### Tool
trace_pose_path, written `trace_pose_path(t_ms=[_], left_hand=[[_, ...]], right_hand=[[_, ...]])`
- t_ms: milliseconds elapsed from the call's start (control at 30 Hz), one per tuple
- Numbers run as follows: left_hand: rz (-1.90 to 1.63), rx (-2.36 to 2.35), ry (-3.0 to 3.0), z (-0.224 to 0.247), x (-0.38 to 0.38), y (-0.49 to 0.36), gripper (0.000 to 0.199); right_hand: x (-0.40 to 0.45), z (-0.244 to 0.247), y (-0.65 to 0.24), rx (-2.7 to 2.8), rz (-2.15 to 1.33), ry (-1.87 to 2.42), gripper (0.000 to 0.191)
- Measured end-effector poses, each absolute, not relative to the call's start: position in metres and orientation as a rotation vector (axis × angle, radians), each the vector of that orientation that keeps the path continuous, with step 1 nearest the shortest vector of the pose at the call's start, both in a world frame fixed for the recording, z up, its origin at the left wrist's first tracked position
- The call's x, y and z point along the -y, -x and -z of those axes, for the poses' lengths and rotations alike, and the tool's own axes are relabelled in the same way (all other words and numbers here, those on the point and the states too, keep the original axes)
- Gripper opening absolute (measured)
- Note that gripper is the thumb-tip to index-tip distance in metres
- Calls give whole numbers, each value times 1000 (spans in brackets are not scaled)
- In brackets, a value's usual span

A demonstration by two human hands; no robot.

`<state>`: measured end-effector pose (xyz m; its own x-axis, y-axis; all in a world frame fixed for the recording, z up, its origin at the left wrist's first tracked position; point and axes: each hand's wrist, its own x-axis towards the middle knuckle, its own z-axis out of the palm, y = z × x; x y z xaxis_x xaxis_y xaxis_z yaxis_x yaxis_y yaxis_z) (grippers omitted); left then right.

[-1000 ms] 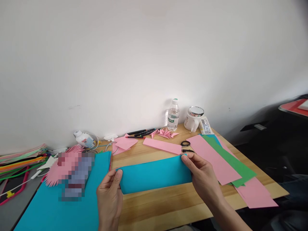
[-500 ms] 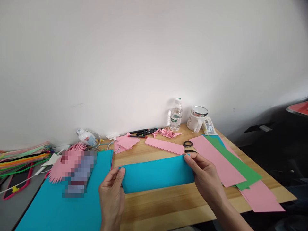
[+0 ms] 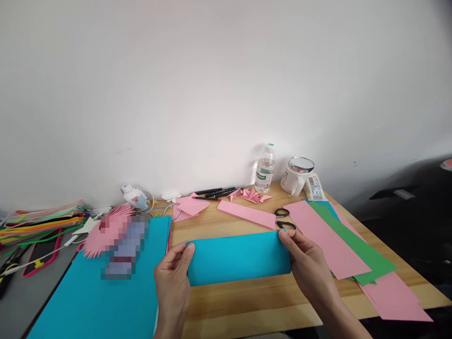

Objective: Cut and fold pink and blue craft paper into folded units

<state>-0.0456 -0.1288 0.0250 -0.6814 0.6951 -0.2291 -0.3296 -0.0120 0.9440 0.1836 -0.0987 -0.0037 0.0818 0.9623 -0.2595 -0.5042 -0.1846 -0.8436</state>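
Note:
A blue paper strip (image 3: pixel 240 259) is stretched between my two hands above the wooden table, its broad side facing me. My left hand (image 3: pixel 174 278) pinches its left end near the upper corner, thumb in front. At the upper right corner, my right hand (image 3: pixel 307 259) grips the strip between thumb and fingers. Behind it lie a long pink strip (image 3: pixel 246 214) and black-handled scissors (image 3: pixel 282 219). Large blue sheets (image 3: pixel 106 292) lie beside my left hand. Pink strips (image 3: pixel 328 240) and a green strip (image 3: pixel 356 245) lie to the right of my right hand.
Along the wall stand a water bottle (image 3: pixel 265 169), a white mug (image 3: pixel 296 176) and a small white bottle (image 3: pixel 136 197). Pens (image 3: pixel 219 192) and folded pink paper (image 3: pixel 250 195) lie near them. A pink fan-shaped paper (image 3: pixel 93 240) and a phone (image 3: pixel 44 254) are at the left.
The view has shifted slightly, so the table items appear further right. Both hands still hold the blue strip in nearly the same pose. More of the scissors' handles shows beside my right hand.

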Motion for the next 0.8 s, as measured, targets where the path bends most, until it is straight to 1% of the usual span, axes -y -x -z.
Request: trace_pose_path(t_ms=[467, 700, 800], left_hand=[[-1747, -1533, -443, -29, 130, 46, 36], [-1495, -1337, -291, -44, 129, 46, 32], [-1482, -1321, -281, -46, 129, 46, 30]], right_hand=[[100, 2, -182, 625, -1471, 1039, 23], [97, 5, -183, 628, -1432, 1084, 24], [95, 6, -183, 635, -1430, 1080, 26]])
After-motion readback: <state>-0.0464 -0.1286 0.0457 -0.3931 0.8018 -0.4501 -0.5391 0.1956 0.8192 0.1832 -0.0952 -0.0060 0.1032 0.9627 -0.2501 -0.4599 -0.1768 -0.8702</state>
